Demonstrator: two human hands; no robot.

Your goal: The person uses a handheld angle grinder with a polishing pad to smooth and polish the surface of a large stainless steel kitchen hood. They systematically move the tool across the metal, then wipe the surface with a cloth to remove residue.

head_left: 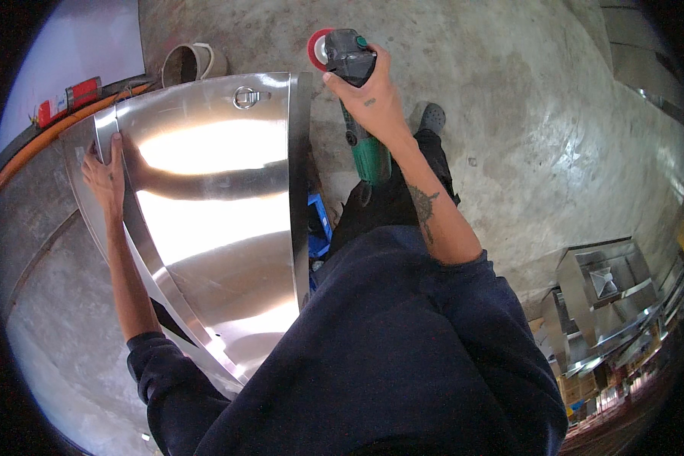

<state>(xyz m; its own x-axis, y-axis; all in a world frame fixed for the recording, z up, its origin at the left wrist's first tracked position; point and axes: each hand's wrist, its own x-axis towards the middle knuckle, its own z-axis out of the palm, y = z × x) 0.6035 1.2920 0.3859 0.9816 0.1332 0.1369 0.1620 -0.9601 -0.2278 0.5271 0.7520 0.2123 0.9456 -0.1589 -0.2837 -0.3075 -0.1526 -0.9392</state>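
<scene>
A large, shiny stainless-steel panel (pixel 228 243) with a ring-shaped latch (pixel 247 96) near its far right corner stands to my left. My left hand (pixel 105 175) is closed over its far left edge, the thumb on top and the fingers partly hidden beyond the rim. Away from the panel, to its right, my right hand (pixel 374 102) grips an angle grinder (pixel 371 158) around its head. The grinder has a green body, a dark head and a red-and-white disc (pixel 321 49) facing left. Whether the disc spins cannot be made out.
A round bucket-like container (pixel 182 67) stands past the panel's far edge. Along the far left runs an orange hose (pixel 45 144) beside red objects (pixel 68 100). A blue crate (pixel 319 224) shows between panel and my legs. Steel pieces (pixel 612 285) lie at right.
</scene>
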